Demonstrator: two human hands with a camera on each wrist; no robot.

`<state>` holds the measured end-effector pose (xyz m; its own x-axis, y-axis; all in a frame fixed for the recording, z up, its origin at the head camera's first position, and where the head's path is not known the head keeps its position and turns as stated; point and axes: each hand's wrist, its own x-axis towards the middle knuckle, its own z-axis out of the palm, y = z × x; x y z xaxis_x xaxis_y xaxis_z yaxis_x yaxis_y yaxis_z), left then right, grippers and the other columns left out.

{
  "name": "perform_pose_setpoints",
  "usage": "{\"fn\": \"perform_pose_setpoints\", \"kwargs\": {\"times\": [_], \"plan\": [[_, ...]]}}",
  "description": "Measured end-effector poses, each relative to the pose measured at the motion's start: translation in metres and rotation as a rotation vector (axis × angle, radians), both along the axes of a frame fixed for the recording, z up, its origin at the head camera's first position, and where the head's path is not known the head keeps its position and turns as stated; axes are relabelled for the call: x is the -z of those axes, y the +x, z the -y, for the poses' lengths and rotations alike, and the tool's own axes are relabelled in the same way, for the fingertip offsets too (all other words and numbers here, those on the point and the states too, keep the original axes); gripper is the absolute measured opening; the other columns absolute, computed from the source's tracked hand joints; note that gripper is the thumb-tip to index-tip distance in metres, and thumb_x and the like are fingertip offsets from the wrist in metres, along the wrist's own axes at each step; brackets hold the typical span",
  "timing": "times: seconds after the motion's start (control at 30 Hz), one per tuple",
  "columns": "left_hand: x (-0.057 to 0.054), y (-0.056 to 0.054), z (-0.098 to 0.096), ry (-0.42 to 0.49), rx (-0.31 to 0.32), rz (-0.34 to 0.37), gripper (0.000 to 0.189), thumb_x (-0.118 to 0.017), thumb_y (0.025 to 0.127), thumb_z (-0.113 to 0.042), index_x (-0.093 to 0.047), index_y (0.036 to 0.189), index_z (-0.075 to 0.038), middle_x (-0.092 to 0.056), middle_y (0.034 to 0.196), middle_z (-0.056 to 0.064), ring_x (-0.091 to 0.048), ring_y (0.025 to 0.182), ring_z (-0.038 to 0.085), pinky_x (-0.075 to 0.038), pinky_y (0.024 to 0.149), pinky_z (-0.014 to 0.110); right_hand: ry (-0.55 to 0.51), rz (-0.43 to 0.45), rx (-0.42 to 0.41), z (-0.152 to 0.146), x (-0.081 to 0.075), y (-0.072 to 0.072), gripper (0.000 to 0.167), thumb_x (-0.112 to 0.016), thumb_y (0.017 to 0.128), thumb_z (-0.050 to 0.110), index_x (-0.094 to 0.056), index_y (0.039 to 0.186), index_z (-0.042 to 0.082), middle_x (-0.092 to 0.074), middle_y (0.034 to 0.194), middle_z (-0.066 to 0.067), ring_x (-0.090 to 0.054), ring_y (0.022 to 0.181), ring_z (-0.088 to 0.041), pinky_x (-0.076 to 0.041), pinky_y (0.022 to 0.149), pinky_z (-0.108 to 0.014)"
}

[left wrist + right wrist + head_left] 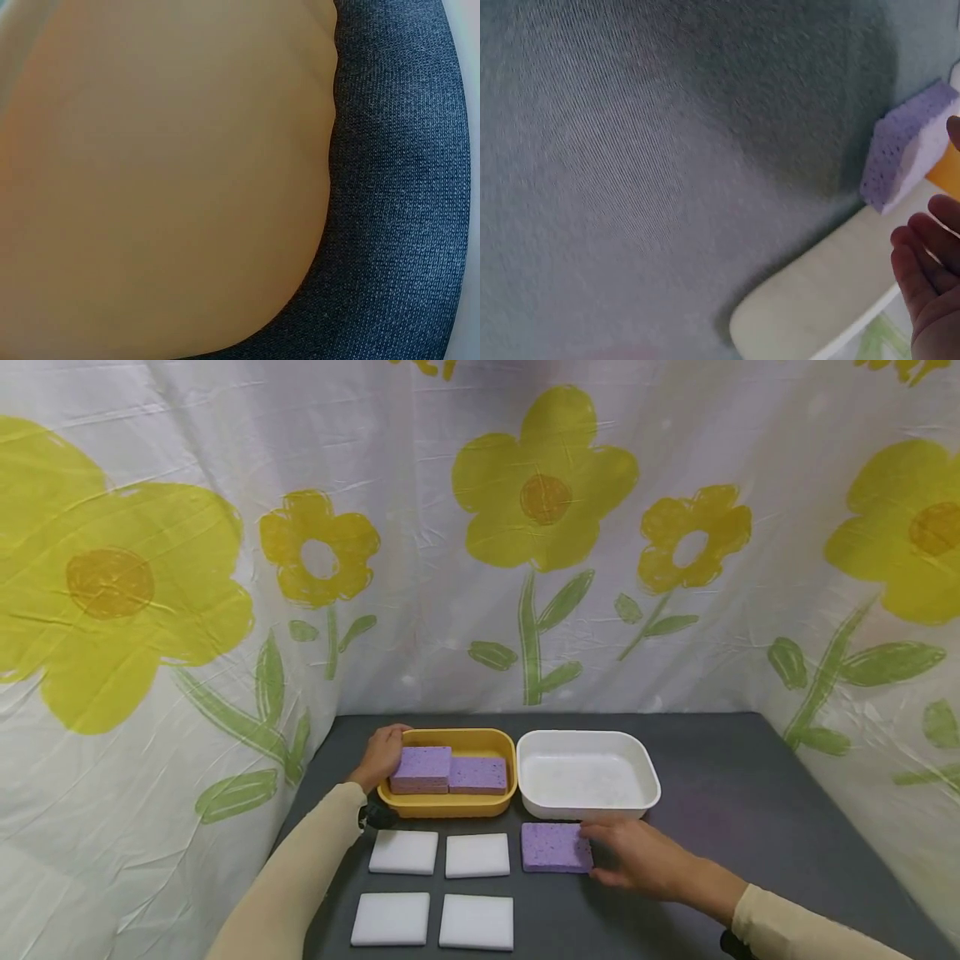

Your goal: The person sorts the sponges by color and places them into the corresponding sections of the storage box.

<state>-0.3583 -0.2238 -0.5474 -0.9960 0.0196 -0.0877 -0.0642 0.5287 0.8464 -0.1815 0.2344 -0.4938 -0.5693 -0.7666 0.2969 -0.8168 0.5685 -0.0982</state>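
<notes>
A yellow tray (457, 810) holds purple sponges (422, 762), stacked on its left side and lower on its right. My left hand (381, 755) grips this tray's left end, its fingertips near the back corner. In front of a white tray (588, 810), a purple sponge (553, 847) lies on the dark cloth. My right hand (637, 856) is at that sponge's right edge, with thumb and fingers spread apart. In the right wrist view, the fingers (911, 270) look loosely extended beside the sponge (904, 150). A tan surface fills most of the left wrist view.
Several white sponge pads (402, 852) lie in two rows on the dark cloth (720, 827), in front of the yellow tray. The white tray stands right beside the yellow one. Behind and at both sides hangs a white curtain (420, 635) with yellow flowers.
</notes>
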Motion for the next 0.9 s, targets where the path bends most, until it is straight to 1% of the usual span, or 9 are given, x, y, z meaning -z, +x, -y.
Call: {"fn": "perform_pose_setpoints", "kwargs": {"times": [0.07, 0.17, 0.33, 0.47, 0.53, 0.63, 0.7, 0.83, 0.9], "plan": [[0.000, 0.000, 0.000, 0.001, 0.002, -0.002, 0.053, -0.023, 0.120, -0.028, -0.058, 0.152, -0.004, -0.062, 0.149, 0.022, -0.060, 0.134, 0.040, -0.047, 0.117, 0.063, 0.012, 0.005, 0.028, 0.000, 0.003, 0.001, 0.052, -0.096, 0.080, 0.022, -0.075, 0.123, 0.002, -0.077, 0.124, -0.012, -0.076, 0.112, -0.026, -0.063, 0.094, -0.044], [-0.001, 0.000, -0.001, 0.008, -0.001, -0.002, 0.053, -0.024, 0.120, -0.028, -0.059, 0.151, -0.004, -0.063, 0.148, 0.022, -0.061, 0.133, 0.040, -0.047, 0.117, 0.062, 0.021, 0.017, 0.060, 0.000, 0.007, 0.002, 0.055, -0.096, 0.080, 0.024, -0.075, 0.125, 0.001, -0.076, 0.127, -0.013, -0.076, 0.114, -0.028, -0.063, 0.095, -0.045], [0.000, 0.000, -0.001, 0.010, -0.004, 0.000, 0.053, -0.025, 0.120, -0.029, -0.060, 0.151, -0.004, -0.063, 0.147, 0.023, -0.061, 0.133, 0.041, -0.048, 0.117, 0.062, 0.018, 0.027, 0.073, 0.000, 0.014, 0.000, 0.059, -0.098, 0.077, 0.024, -0.074, 0.126, 0.001, -0.076, 0.128, -0.013, -0.075, 0.115, -0.029, -0.062, 0.097, -0.046], [0.001, -0.001, 0.000, -0.001, 0.002, 0.004, 0.054, -0.023, 0.120, -0.029, -0.059, 0.153, -0.005, -0.062, 0.150, 0.022, -0.061, 0.135, 0.040, -0.047, 0.118, 0.062, 0.020, 0.055, 0.073, 0.001, 0.020, -0.002, 0.057, -0.099, 0.076, 0.022, -0.074, 0.124, 0.004, -0.076, 0.128, -0.011, -0.075, 0.115, -0.028, -0.062, 0.097, -0.046], [0.001, -0.001, 0.000, -0.003, 0.005, 0.003, 0.055, -0.022, 0.120, -0.029, -0.059, 0.153, -0.005, -0.063, 0.149, 0.021, -0.061, 0.135, 0.040, -0.047, 0.117, 0.062, 0.023, 0.083, 0.084, 0.001, 0.022, -0.003, 0.055, -0.098, 0.076, 0.022, -0.074, 0.123, 0.005, -0.076, 0.128, -0.011, -0.074, 0.116, -0.027, -0.062, 0.098, -0.047], [0.001, -0.001, 0.000, -0.004, 0.006, -0.004, 0.055, -0.022, 0.119, -0.028, -0.060, 0.152, -0.006, -0.064, 0.147, 0.021, -0.062, 0.133, 0.040, -0.049, 0.115, 0.061, 0.013, 0.102, 0.098, 0.002, 0.024, -0.004, 0.053, -0.098, 0.077, 0.022, -0.075, 0.122, 0.005, -0.076, 0.128, -0.012, -0.074, 0.116, -0.027, -0.062, 0.098, -0.047], [0.000, 0.000, -0.001, -0.005, 0.001, -0.009, 0.055, -0.022, 0.119, -0.028, -0.061, 0.151, -0.006, -0.065, 0.145, 0.021, -0.063, 0.131, 0.039, -0.050, 0.114, 0.061, -0.008, 0.090, 0.097, 0.002, 0.026, -0.005, 0.052, -0.098, 0.076, 0.021, -0.075, 0.120, 0.005, -0.077, 0.127, -0.012, -0.075, 0.115, -0.027, -0.062, 0.097, -0.046], [-0.003, 0.001, -0.001, -0.011, -0.004, -0.010, 0.054, -0.023, 0.119, -0.028, -0.061, 0.150, -0.006, -0.065, 0.144, 0.021, -0.063, 0.130, 0.039, -0.050, 0.113, 0.061, -0.052, 0.029, 0.076, 0.003, 0.030, -0.007, 0.049, -0.099, 0.073, 0.020, -0.075, 0.114, 0.007, -0.077, 0.124, -0.012, -0.075, 0.112, -0.026, -0.063, 0.095, -0.045], [-0.003, 0.002, -0.001, -0.010, -0.004, -0.008, 0.055, -0.022, 0.119, -0.028, -0.061, 0.151, -0.006, -0.065, 0.145, 0.021, -0.063, 0.130, 0.039, -0.050, 0.114, 0.061, -0.062, 0.013, 0.074, 0.003, 0.031, -0.008, 0.048, -0.099, 0.072, 0.020, -0.074, 0.111, 0.008, -0.077, 0.123, -0.012, -0.075, 0.112, -0.027, -0.062, 0.095, -0.045]]}}
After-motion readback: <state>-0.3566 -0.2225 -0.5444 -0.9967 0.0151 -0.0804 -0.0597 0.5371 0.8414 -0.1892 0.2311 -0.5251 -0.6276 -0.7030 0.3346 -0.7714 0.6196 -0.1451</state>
